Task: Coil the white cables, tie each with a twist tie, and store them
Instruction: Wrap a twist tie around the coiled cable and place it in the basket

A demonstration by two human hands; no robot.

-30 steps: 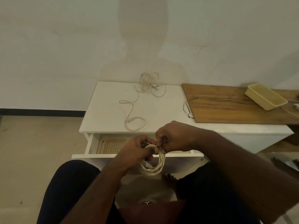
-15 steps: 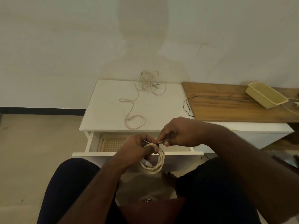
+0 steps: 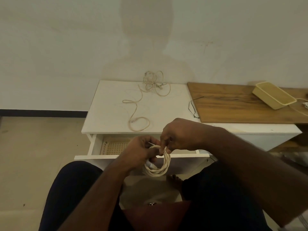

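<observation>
white cabinet point(image 3: 116, 100), drawer open | coiled white cable point(image 3: 160, 169), several loops | left hand point(image 3: 140, 152) grips coil | right hand point(image 3: 176, 137) pinches its top

Dim, warm, yellowish light is washing over the whole room; colours are reading muted and slightly green. The source is sitting behind the person: a soft head-and-shoulders shadow point(image 3: 146, 40) is falling on the wall point(image 3: 50, 47) straight ahead, with blurred edges. No glare or hot spots are showing on the white counter point(image 3: 108, 114). Forearms and lap are sinking into near-black, with little detail. Wide-angle distortion is bending the baseboard point(image 3: 43, 112) and stretching the right forearm at the frame edge. Focus is holding soft overall; fine texture is smearing, and the lower corners are looking the murkiest.
</observation>
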